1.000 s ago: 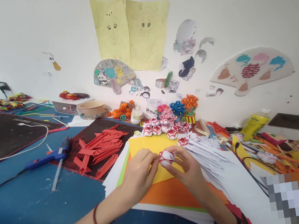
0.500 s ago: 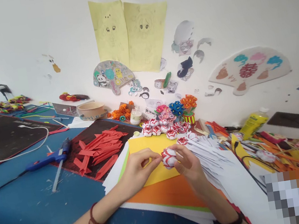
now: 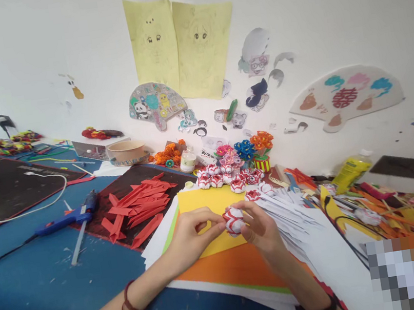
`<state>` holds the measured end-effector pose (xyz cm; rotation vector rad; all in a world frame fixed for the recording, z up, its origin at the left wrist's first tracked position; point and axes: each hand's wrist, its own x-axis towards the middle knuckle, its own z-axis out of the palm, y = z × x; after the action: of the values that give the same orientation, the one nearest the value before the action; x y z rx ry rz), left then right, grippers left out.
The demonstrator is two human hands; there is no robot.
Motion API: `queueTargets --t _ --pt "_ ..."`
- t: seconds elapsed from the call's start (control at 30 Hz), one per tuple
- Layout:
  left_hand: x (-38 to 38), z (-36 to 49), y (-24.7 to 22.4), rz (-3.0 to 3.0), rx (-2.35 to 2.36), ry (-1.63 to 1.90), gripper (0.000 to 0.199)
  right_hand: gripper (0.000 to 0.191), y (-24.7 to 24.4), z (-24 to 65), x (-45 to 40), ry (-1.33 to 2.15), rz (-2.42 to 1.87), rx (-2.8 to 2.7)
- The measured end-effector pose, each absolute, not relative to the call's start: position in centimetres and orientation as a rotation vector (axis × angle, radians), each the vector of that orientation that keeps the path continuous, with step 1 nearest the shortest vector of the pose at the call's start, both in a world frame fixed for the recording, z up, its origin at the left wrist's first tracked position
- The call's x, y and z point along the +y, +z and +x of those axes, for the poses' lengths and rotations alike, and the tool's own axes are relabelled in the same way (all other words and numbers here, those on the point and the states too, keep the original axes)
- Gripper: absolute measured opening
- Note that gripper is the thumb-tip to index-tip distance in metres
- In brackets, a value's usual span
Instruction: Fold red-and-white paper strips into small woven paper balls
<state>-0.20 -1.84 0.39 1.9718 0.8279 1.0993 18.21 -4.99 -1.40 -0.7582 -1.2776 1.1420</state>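
A red and white folded paper ball is between my two hands, above a yellow sheet. My right hand grips it from the right with thumb and fingers. On its left side, the thumb and forefinger of my left hand are pinched together at its edge. Under the yellow sheet lie orange, green and white sheets. Several similar red and white paper pieces sit behind the stack. White paper strips fan out to the right of my right hand.
Red folded strips lie on a dark mat at the left, beside a blue glue gun. Farther back are a bowl, a small bottle and paper flowers. A yellow bottle and loose strips lie at the right.
The paper ball has turned slightly between my fingers, showing a different side of its red pattern. Both hands have stayed nearly in place.
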Motion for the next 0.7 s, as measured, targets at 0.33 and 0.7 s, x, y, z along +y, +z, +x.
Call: queueTargets --t 0.33,0.7 --pt "-1.52 -0.29 0.05 1.850 0.746 1.075 0.023 0.037 -1.65 18.38 -4.85 1.185 -0.718 -1.269" --pt "-1.54 -0.12 0.08 1.808 0.699 1.091 0.016 0.036 -1.83 18.43 -4.82 1.165 -0.713 -1.305"
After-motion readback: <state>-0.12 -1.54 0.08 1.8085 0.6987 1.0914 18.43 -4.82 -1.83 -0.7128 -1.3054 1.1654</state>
